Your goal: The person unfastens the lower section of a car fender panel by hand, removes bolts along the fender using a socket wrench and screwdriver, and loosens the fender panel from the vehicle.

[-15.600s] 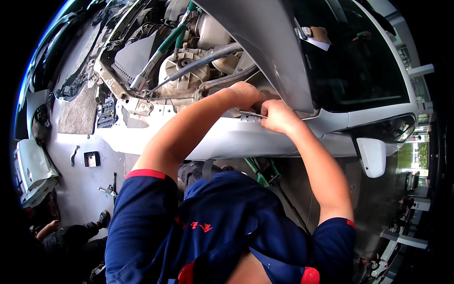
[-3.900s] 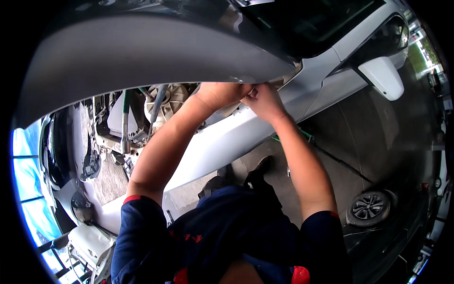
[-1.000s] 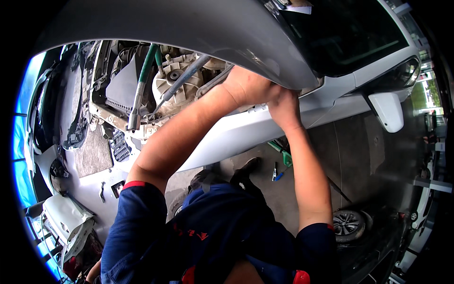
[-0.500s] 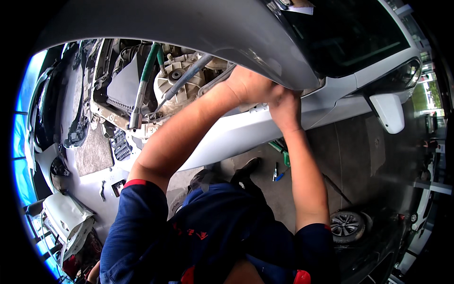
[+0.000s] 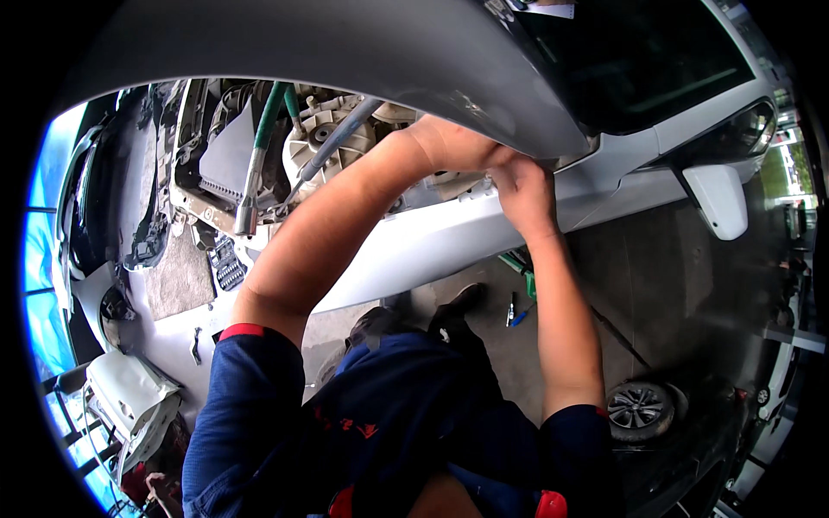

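Beneath the rear corner of the raised grey hood point(image 5: 328, 43), my two hands meet above the inner edge of the silver fender point(image 5: 380, 263). My left hand point(image 5: 462, 147) reaches across the engine bay, its fingers hidden by the hood edge and my other hand. Curled fingers show on my right hand point(image 5: 527, 192), which is closed close against the left; what it grips, if anything, is hidden. To the left of my left forearm lie a grey rod point(image 5: 337, 147), a green bar with a metal end point(image 5: 263, 155) and a beige round engine-bay part point(image 5: 302, 155).
A socket tool set point(image 5: 229, 263) lies beyond my left forearm. On the floor are a screwdriver-like tool with blue point(image 5: 520, 317), a green stand point(image 5: 527, 272) and a wheel point(image 5: 639, 410). The white side mirror point(image 5: 718, 200) juts out at right. Removed car panels point(image 5: 129, 393) stand at left.
My right hand has shifted slightly down and turned, showing more of its curled fingers. My left hand stays under the hood corner. The whole view has shifted a little.
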`<state>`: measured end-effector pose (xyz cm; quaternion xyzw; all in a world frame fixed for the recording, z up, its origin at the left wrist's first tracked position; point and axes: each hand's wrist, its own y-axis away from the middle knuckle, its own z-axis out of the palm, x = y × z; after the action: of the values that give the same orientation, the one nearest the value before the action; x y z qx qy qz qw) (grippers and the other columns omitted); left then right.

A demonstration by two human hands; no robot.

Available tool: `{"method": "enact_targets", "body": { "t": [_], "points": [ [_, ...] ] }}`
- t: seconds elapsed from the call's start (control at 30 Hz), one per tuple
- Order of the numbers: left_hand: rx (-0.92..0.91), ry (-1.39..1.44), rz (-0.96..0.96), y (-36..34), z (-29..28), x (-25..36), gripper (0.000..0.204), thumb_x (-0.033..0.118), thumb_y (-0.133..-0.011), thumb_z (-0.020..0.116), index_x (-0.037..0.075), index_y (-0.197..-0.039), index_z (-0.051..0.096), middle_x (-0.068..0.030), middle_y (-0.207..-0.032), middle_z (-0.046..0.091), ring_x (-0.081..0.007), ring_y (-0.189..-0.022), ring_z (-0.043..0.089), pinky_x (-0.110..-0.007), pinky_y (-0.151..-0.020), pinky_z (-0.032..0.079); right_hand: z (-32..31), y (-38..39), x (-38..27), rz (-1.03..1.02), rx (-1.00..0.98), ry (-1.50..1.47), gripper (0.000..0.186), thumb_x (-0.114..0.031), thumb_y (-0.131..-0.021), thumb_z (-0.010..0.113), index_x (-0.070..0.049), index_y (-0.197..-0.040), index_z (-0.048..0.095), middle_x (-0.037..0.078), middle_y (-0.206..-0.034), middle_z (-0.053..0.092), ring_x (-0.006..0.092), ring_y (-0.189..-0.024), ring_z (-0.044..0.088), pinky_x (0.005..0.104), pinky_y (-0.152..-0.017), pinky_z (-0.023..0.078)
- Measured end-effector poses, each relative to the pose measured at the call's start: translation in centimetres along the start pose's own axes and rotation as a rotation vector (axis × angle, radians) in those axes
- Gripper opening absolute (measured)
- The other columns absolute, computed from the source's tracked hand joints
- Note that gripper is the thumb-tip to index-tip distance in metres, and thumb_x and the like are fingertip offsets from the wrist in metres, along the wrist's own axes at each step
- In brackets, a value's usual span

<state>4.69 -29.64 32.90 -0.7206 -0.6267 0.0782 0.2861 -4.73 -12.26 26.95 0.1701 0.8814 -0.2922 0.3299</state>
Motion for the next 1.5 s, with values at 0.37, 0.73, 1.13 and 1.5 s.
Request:
{"method": "enact_targets", "body": {
  "t": [0.37, 0.73, 1.13, 1.5],
  "points": [
    [-0.011, 0.452, -0.672, 7.9, -3.1, 4.9, 0.037, 0.029, -0.094, 0.068, 0.001, -0.117, 0.068, -0.0248, -0.092, 0.075, -0.0447, -0.09, 0.073, -0.05, -0.084, 0.058, 1.6, -2.0, 0.8, 0.078, -0.205, -0.743, 0.034, 0.005, -0.091, 0.071, -0.004, -0.122, 0.061, 0.005, -0.117, 0.065, 0.0138, -0.102, 0.063, 0.0296, -0.092, 0.051],
    [-0.137, -0.039, -1.42, 44.9, -11.7, 8.6, 0.035, 0.025, -0.094, 0.075, 0.007, -0.124, 0.068, -0.0123, -0.069, 0.066, -0.0293, -0.063, 0.066, -0.044, -0.063, 0.053, 1.1, -5.3, 0.1, -0.15, -0.399, -0.878, 0.044, -0.041, -0.106, 0.05, -0.007, -0.08, 0.057, 0.006, -0.077, 0.055, 0.0173, -0.074, 0.053, 0.038, -0.086, 0.048],
    [-0.582, -0.177, -0.985, 34.5, -8.8, 2.7, 0.051, 0.049, -0.085, 0.081, 0.01, -0.116, 0.069, -0.0168, -0.088, 0.074, -0.0409, -0.085, 0.073, -0.053, -0.075, 0.056, 4.4, -4.8, -2.3, 0.158, 0.041, -0.79, 0.04, -0.033, -0.112, 0.047, -0.009, -0.08, 0.048, -0.001, -0.063, 0.043, 0.0097, -0.053, 0.039, 0.0255, -0.051, 0.034],
    [-0.494, -0.041, -1.011, 35.5, -8.5, 1.7, 0.062, 0.053, -0.081, 0.085, 0.014, -0.127, 0.07, -0.0121, -0.09, 0.075, -0.0336, -0.084, 0.075, -0.046, -0.076, 0.058, 6.3, -4.4, -4.5, 0.081, 0.351, -0.622, 0.031, -0.018, -0.105, 0.054, -0.002, -0.078, 0.057, 0.002, -0.075, 0.056, 0.0134, -0.071, 0.052, 0.0308, -0.072, 0.046]
  ]
}}
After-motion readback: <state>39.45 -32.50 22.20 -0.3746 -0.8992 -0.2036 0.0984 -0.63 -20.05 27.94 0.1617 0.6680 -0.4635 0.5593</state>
